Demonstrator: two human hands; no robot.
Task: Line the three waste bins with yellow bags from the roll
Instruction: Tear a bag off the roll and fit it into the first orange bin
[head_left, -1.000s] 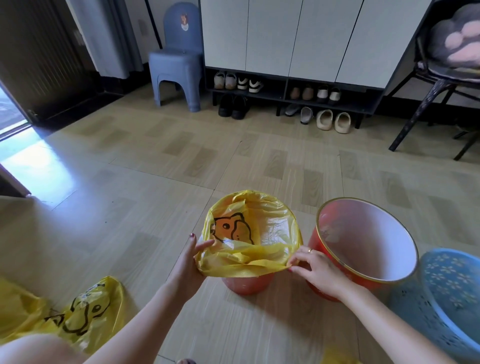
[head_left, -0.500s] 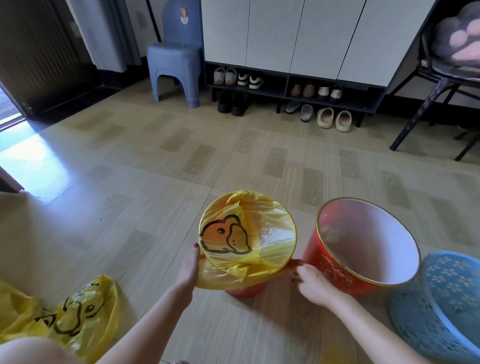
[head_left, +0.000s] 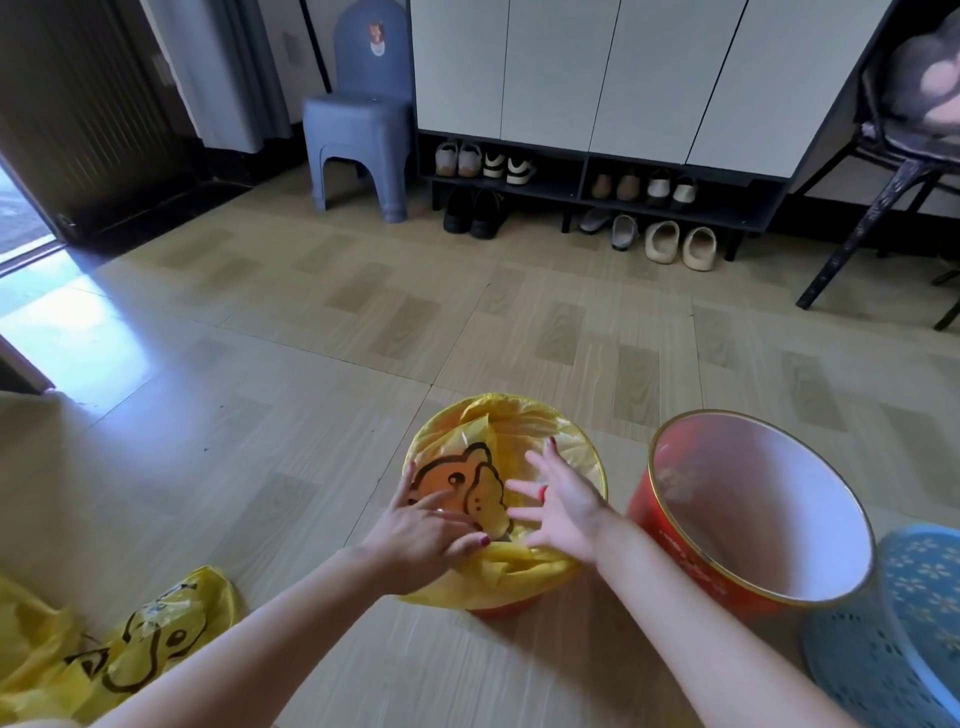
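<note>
Floor (head_left: 311, 364): pale wood-look tiles carry everything; a cabinet (head_left: 597, 73) with shoes beneath it runs along the far edge, a blue stool (head_left: 358, 145) to its left, a dark chair (head_left: 893, 171) at the far right corner
Big red bin (head_left: 691, 561): near right part of the floor, tilted toward the camera, pale bare inside, gold rim, no bag in it
Blue bin (head_left: 893, 649): near right corner, cut by the frame, just beside the big red bin; whether they touch cannot be told
Small bin (head_left: 498, 609): near middle of the floor, only a red strip of its base shows under the bag
Yellow bag (head_left: 519, 426): stretched over the small bin's rim, its loose middle with an orange duck print lying across the opening, slack hanging over the near side
Spare yellow bags (head_left: 119, 649): crumpled heap at the near left corner, well apart from the bins
Left hand (head_left: 421, 530): fingers straight and spread, pressing the printed plastic at the bin's near left rim
Right hand (head_left: 561, 504): fingers straight and fanned wide over the opening, palm down on the plastic, gripping nothing
</note>
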